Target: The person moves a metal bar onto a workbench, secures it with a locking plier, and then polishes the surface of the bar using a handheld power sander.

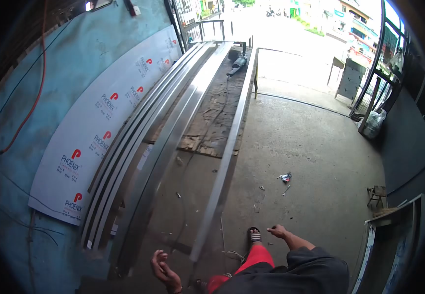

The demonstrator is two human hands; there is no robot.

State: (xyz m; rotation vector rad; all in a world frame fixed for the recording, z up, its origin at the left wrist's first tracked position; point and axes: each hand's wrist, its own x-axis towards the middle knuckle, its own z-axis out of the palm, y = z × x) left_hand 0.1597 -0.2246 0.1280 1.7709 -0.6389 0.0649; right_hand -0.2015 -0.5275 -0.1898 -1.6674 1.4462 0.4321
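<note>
My left hand [165, 272] hangs at the bottom, palm partly up, fingers loosely bent and apart with nothing in them. It is beside the near ends of the metal profiles, between a wide grey metal profile [170, 139] and a single narrow metal bar [220, 179], touching neither as far as I can see. My right hand [278, 231] is held out above the floor, right of my sandalled foot [254, 235]. Its fingers are drawn together; anything small between them cannot be made out.
Several long metal strips [141, 125] lie along the left, beside a PHOENIX-printed sheet [92, 132] against the blue wall. An angle grinder [238, 62] rests on the worn wooden board [212, 117]. Small items [285, 177] lie on the floor; a framed panel [391, 240] stands right.
</note>
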